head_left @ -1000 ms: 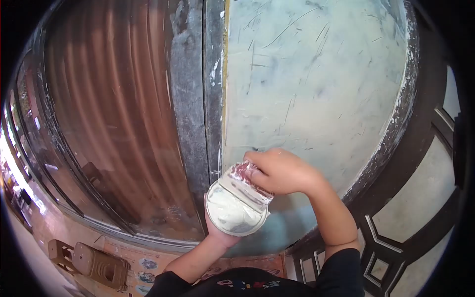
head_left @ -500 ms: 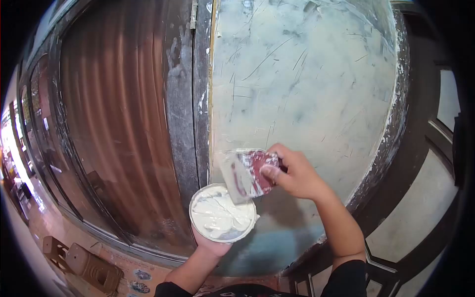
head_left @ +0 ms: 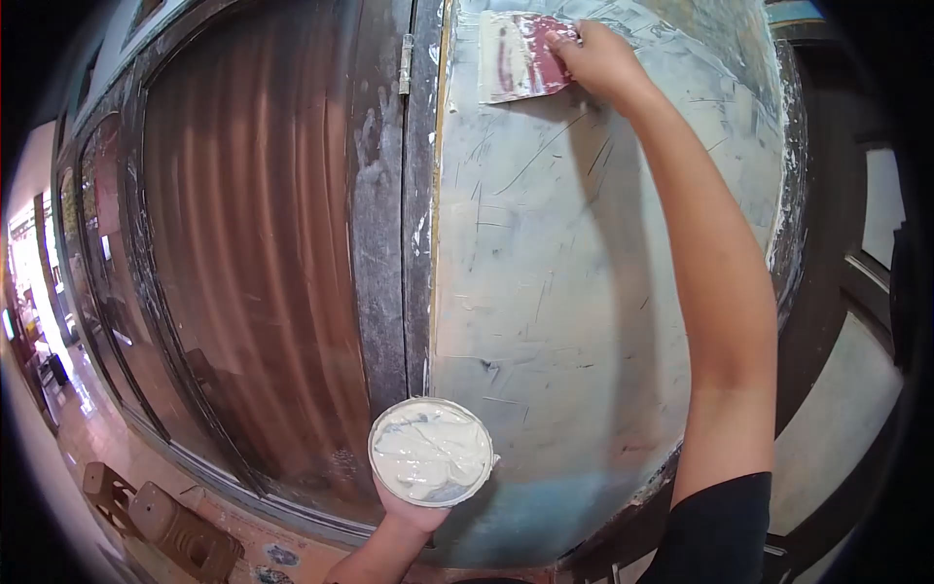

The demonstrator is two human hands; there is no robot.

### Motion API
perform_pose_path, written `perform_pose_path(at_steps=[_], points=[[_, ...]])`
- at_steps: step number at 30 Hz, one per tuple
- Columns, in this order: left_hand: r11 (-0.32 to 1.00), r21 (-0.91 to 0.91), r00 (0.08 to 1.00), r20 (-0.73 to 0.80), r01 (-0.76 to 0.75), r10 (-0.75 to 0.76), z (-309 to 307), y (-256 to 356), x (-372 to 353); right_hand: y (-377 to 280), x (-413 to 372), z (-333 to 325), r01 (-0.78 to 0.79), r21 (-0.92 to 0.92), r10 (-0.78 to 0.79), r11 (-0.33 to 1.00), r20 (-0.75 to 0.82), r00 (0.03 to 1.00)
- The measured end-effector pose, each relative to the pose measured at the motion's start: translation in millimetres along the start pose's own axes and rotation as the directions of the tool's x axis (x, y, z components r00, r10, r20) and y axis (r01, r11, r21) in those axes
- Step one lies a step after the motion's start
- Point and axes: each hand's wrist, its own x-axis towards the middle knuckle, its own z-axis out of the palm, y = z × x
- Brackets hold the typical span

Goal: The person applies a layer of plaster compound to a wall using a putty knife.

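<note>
My left hand (head_left: 416,511) holds a round tub of white putty (head_left: 431,453) from below, low in front of the wall panel; most of its fingers are hidden under the tub. High on the panel, my right hand (head_left: 605,60) is closed around a wide putty scraper (head_left: 530,56) with a dark red upper part and a putty-smeared pale blade. The scraper lies against or very close to the upper left of the panel. Whitish, scratched filler covers the wall panel (head_left: 545,321), with blue showing near its bottom.
Left of the panel stands a dark wooden frame (head_left: 381,214) with a hinge, beside glass with a brown curtain (head_left: 253,234) behind it. Brown plastic stools (head_left: 180,530) stand on the floor at lower left. Dark panelled woodwork (head_left: 827,234) borders the right side.
My right hand has lifted the scraper from the tub's rim to the upper part of the panel, arm now stretched up. The tub sits slightly lower in view, and the view has tilted up.
</note>
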Motion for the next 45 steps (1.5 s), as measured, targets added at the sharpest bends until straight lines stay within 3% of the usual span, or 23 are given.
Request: perform_pose_path(at_steps=[1,3,6,8,10,12,15,20,21,22,23,24,26,27,28,30,32,33,36,37,41,42,45], points=[[1.0,-0.018,1.0,-0.002,0.008,-0.008,-4,3,-1,11,3,-6,-0.005,-0.001,0.005,1.0,0.0,1.0],[1.0,-0.02,1.0,-0.019,0.007,-0.007,-7,8,-4,21,7,-31,-0.062,0.161,0.03,0.985,0.195,0.98],[1.0,0.004,1.0,-0.023,0.001,-0.001,-15,14,-6,17,2,-49,-0.123,0.175,0.081,0.977,0.23,0.97],[0.999,0.035,1.0,-0.008,0.003,-0.003,-17,14,-5,11,1,-25,-0.079,0.183,0.051,0.98,0.154,0.987],[0.999,-0.007,0.999,-0.034,0.033,-0.033,-15,14,-2,6,1,2,0.08,0.053,-0.083,0.995,0.055,0.995],[0.999,-0.02,0.999,-0.045,0.027,-0.028,-13,16,-4,7,-7,-14,0.025,-0.068,-0.019,0.997,0.076,0.997],[0.999,-0.033,0.998,-0.054,0.009,-0.01,-25,16,-1,29,-9,-43,-0.081,0.156,0.056,0.984,0.157,0.986],[0.999,-0.037,0.998,-0.047,0.026,-0.028,-21,17,0,23,-1,-64,-0.017,0.258,0.0,0.966,0.066,0.998],[0.998,-0.049,0.999,-0.023,0.036,-0.037,-20,16,1,-2,-11,-68,0.176,0.167,-0.143,0.97,-0.192,0.971],[0.997,-0.062,0.999,-0.002,0.046,-0.046,-20,15,1,-22,-20,-71,0.337,0.032,-0.294,0.941,-0.418,0.86],[0.997,-0.062,0.999,0.0,0.048,-0.048,-22,13,2,-30,-23,-75,0.358,-0.286,-0.456,0.889,-0.485,0.746],[0.998,-0.049,0.999,-0.022,0.036,-0.037,-24,12,5,-32,-20,-73,0.357,-0.289,-0.457,0.888,-0.486,0.745],[1.0,-0.022,0.997,-0.07,0.012,-0.014,-31,8,7,-38,-16,-68,0.594,-0.38,-0.703,0.709,-0.45,0.551],[0.998,-0.06,0.999,-0.049,0.02,-0.023,-34,7,7,-42,-20,-67,0.59,-0.492,-0.766,0.641,-0.361,0.532],[0.998,-0.061,0.999,-0.047,0.02,-0.022,-35,6,6,-45,-24,-58,0.502,-0.59,-0.749,0.633,-0.301,0.591],[0.999,-0.042,0.999,-0.033,0.013,-0.015,-33,5,5,-37,-24,-51,0.635,-0.675,-0.911,0.375,-0.14,0.389],[0.999,-0.049,0.999,-0.032,0.006,-0.007,-32,4,4,-21,-31,-38,0.683,-0.682,-0.943,0.261,-0.031,0.331],[0.998,-0.055,0.999,-0.035,-0.001,-0.001,-32,4,4,-13,-37,-31,0.667,-0.672,-0.898,0.323,0.005,0.44],[0.999,-0.025,0.997,-0.076,-0.022,0.021,-36,4,6,3,-35,-12,0.651,-0.689,-0.858,0.32,0.081,0.507],[0.999,-0.038,0.998,-0.063,-0.011,0.009,-35,4,8,6,-32,-7,0.643,-0.666,-0.815,0.378,0.091,0.572],[0.999,-0.034,0.998,-0.062,0.018,-0.02,-36,1,11,3,-37,-5,0.642,-0.607,-0.725,0.468,0.152,0.672],[0.999,-0.035,0.998,-0.065,0.018,-0.02,-35,1,10,3,-37,-8,0.643,-0.606,-0.724,0.469,0.153,0.673],[0.997,-0.074,0.998,-0.055,0.016,-0.02,-31,2,2,12,-38,-21,0.704,-0.608,-0.819,0.368,0.147,0.555]])
